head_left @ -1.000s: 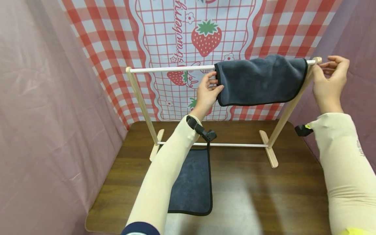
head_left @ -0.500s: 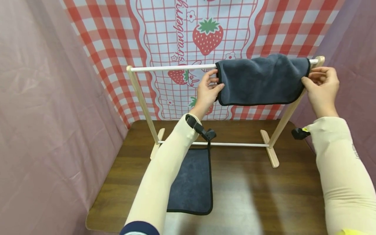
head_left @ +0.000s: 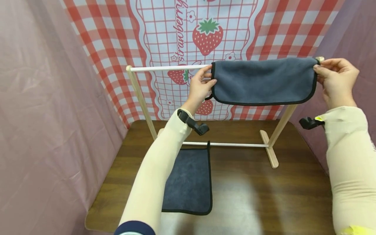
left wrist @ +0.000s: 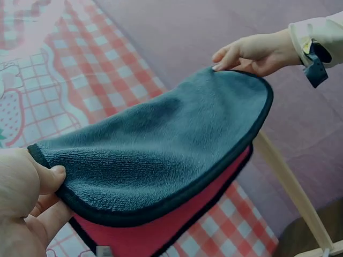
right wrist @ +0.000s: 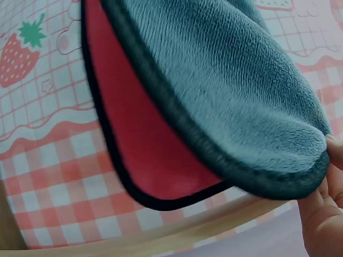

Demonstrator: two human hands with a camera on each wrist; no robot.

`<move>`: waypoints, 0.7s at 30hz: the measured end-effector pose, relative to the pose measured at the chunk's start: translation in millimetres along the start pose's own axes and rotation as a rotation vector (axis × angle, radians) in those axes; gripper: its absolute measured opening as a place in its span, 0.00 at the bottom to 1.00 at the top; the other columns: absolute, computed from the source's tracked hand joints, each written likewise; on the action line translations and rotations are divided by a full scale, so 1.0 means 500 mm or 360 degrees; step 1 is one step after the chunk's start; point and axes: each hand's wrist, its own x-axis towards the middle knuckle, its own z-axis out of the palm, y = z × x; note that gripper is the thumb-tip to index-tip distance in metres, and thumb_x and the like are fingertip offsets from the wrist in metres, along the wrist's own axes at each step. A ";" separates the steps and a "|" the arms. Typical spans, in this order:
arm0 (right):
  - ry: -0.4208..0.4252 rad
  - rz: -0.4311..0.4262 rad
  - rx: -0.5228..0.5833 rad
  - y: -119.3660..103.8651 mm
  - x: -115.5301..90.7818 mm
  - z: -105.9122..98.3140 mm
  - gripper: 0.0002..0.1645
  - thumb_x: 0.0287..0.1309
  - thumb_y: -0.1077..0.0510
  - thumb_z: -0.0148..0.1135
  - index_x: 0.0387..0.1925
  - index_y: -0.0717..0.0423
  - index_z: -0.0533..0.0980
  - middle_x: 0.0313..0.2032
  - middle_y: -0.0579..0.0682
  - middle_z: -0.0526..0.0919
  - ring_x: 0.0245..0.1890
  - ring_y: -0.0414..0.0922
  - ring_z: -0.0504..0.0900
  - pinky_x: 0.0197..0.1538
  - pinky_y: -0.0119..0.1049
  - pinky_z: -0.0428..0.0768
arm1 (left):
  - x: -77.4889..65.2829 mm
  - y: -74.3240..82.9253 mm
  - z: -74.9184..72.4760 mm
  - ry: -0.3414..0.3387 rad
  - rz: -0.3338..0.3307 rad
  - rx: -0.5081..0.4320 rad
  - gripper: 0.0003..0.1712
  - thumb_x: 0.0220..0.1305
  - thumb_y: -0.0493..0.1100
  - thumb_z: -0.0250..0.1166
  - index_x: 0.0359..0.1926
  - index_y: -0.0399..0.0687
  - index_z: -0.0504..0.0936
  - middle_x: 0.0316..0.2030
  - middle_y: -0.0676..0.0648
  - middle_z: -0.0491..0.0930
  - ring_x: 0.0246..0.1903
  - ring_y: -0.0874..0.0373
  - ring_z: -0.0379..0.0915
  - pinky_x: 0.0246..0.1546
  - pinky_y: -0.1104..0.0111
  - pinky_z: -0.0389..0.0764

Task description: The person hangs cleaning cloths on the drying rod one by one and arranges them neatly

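Observation:
A grey towel (head_left: 264, 83) with black edging drapes over the top bar (head_left: 170, 68) of a wooden drying rack, pulled nearly flat. My left hand (head_left: 199, 85) pinches its left edge between thumb and fingers, just below the bar. At the opposite edge, my right hand (head_left: 339, 80) pinches the towel close to the rack's right end. In the left wrist view the towel's pinkish-red side (left wrist: 171, 225) shows on the layer hanging behind. The right wrist view has that red side (right wrist: 144, 134) too. A second grey towel (head_left: 189, 181) lies on the table, partly hidden by my left forearm.
The rack's right post (head_left: 283, 122) and foot (head_left: 273, 156) stand on the brown wooden table (head_left: 243, 192), joined to the left post (head_left: 142, 101) by a low white rod (head_left: 235, 144). Behind hangs a strawberry-print checked cloth (head_left: 111, 42); a pinkish curtain (head_left: 58, 98) hangs at the left.
My right hand moved in from the rack's end to the towel's right edge, then outward with it. The left hand shifted slightly left. The towel now spreads wider, and its bunched top is smoother.

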 end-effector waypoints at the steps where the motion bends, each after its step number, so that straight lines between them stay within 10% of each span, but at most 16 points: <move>1: 0.0007 0.0015 0.0007 -0.004 0.004 0.001 0.10 0.47 0.84 0.65 0.29 0.72 0.78 0.24 0.55 0.79 0.18 0.44 0.81 0.17 0.29 0.80 | 0.002 0.001 -0.003 0.0007 -0.0006 -0.0009 0.31 0.64 0.25 0.63 0.67 0.45 0.74 0.42 0.43 0.79 0.45 0.49 0.81 0.38 0.67 0.84; 21: 0.0028 0.0169 -0.0110 -0.013 0.027 -0.034 0.12 0.46 0.84 0.64 0.25 0.70 0.77 0.21 0.54 0.83 0.17 0.44 0.84 0.20 0.32 0.83 | 0.003 -0.031 -0.020 0.0110 0.0000 0.0021 0.23 0.62 0.25 0.64 0.59 0.40 0.79 0.40 0.41 0.81 0.39 0.52 0.80 0.39 0.69 0.85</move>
